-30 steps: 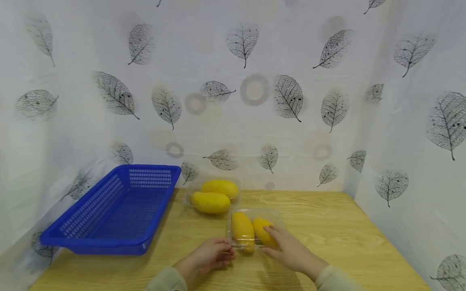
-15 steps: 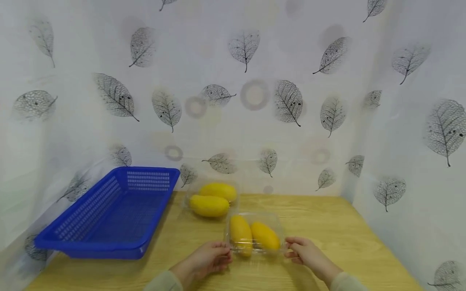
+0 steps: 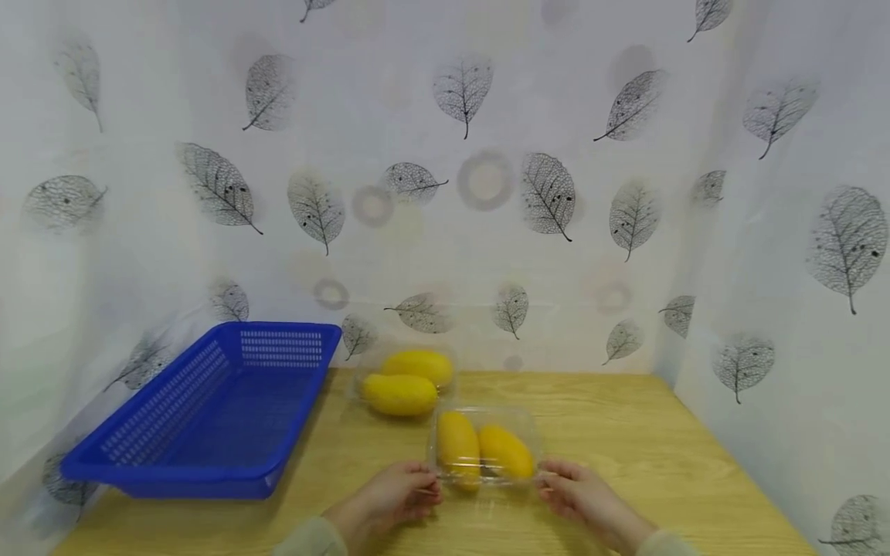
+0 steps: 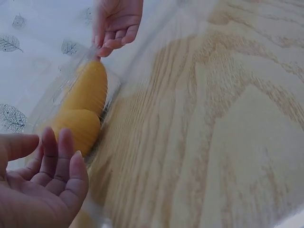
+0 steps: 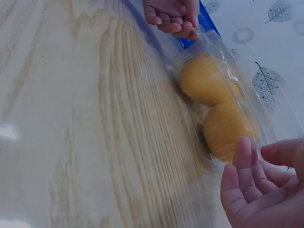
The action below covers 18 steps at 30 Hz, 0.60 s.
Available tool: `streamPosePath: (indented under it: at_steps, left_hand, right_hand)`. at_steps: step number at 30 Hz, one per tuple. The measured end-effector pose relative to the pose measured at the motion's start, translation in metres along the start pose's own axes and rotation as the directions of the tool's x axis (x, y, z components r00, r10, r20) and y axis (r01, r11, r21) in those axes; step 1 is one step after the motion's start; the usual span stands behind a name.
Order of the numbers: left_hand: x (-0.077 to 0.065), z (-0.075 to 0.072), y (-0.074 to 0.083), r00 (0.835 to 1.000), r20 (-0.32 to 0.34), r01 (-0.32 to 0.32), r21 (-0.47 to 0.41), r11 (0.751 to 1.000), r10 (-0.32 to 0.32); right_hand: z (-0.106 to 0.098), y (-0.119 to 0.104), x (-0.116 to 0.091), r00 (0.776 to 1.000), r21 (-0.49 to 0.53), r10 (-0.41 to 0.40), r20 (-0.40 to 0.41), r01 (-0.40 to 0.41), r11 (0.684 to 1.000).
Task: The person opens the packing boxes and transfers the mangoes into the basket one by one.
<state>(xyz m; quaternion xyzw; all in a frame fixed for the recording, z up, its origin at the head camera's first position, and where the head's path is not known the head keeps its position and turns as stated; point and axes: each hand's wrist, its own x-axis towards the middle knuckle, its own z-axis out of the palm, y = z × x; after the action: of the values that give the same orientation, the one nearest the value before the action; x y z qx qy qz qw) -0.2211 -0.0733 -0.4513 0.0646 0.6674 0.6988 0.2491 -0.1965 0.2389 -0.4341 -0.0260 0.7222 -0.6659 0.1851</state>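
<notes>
A clear plastic clamshell box [image 3: 502,418] stands on the table in front of me, two yellow mangoes [image 3: 457,442] inside it. At its front left corner my left hand [image 3: 398,494] pinches the rim between thumb and forefinger. The right hand [image 3: 582,498] pinches the front right corner the same way. In the right wrist view the lid's ridged edge [image 5: 240,78] runs between the two hands, over the mangoes [image 5: 227,128]. The left wrist view has the left hand [image 4: 45,183] near the box's end, its other fingers loosely bent.
Behind the box, slightly left, is a second clear box with two more yellow mangoes [image 3: 399,394]. A large blue perforated plastic basket [image 3: 229,417] stands at the left with nothing in it. A leaf-patterned sheet [image 3: 487,255] hangs around the wooden table [image 3: 626,432].
The right hand has moved off the right mango, out to the box's right side, then in to its front right corner. The left hand stays at the left corner.
</notes>
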Motion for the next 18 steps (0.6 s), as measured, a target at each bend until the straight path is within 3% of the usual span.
streamPosePath:
  at_steps: [5,12,18]
  left_hand:
    - [-0.003,0.0,0.007,0.999,0.019,0.027,0.047,0.999,-0.028]
    - [0.005,-0.003,0.021,1.0,-0.002,0.004,0.047,0.999,-0.004]
    - [0.006,-0.002,0.006,0.999,0.018,0.028,0.041,0.999,-0.028]
  right_hand:
    - [-0.003,0.003,-0.003,0.999,0.04,0.003,0.048,-0.005,0.999]
    - [-0.008,-0.002,0.003,0.998,0.095,-0.001,0.06,-0.004,0.995]
    - [-0.01,0.011,0.001,0.997,0.101,-0.011,0.081,0.003,0.995]
